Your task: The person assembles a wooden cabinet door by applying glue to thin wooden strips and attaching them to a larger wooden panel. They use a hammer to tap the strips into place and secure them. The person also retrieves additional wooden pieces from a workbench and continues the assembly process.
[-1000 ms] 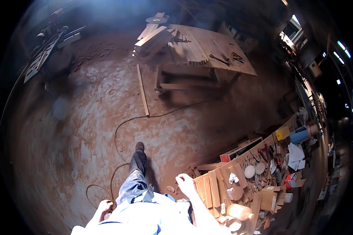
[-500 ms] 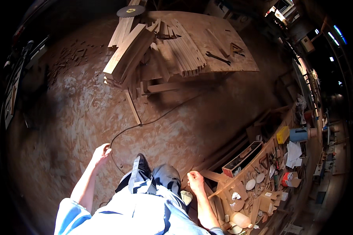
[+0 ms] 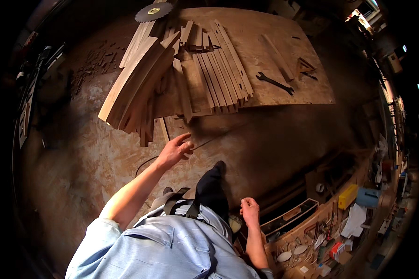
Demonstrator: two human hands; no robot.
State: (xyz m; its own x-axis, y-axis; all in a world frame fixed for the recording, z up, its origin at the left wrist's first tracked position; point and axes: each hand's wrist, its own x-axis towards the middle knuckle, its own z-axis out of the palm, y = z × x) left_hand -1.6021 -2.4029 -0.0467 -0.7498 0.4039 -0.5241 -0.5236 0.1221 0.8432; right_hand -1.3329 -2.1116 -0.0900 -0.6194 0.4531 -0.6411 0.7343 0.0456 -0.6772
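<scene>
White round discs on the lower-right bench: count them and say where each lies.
2. One disc lies to the lower right of the right hand; the second disc is just right of it, slightly higher in the picture. Others may be hidden.

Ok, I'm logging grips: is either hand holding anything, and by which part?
The left hand holds nothing. The right hand is curled; nothing shows, but I can't be sure.

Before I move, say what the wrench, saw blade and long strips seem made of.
Wrench: probably steel, dark and dull, with a solid forked end.
Saw blade: likely steel, grey and matte, a thin toothed disc.
Strips: seemingly bare wood, brown shades varying between pieces, no gloss.
</scene>
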